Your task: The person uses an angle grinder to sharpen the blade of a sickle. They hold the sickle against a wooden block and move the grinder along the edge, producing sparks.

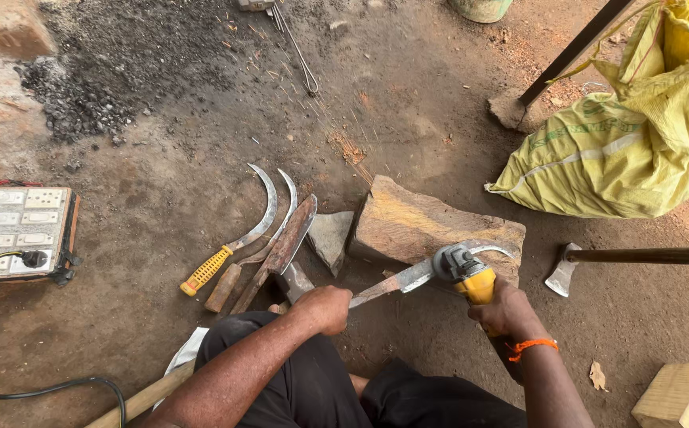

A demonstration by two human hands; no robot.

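Left hand (pixel 324 307) clamps the sickle handle, its curved blade (pixel 408 276) laid across the stone block (pixel 416 226) just ahead. Right hand (pixel 507 311) grips the yellow angle grinder (pixel 465 272), disc on the blade's edge. Spare sickles (pixel 253 238) crowd left; an axe (pixel 566 269) lies right, bare dirt floor (pixel 408 95) beyond.

My left hand (pixel 324 307) grips the sickle (pixel 408 276) at its handle end, blade running right onto the stone block (pixel 416 226). My right hand (pixel 507 311) has the grinder (pixel 463 269) on the blade, just in front of the block. Left of the block: small wedge stone (pixel 330 238), then a row of sickles (pixel 261 238) on the ground. Switchboard (pixel 18 230) far left. Axe (pixel 566 268) right of the block, sack (pixel 629 143) behind it, wood block (pixel 681 396) near right.
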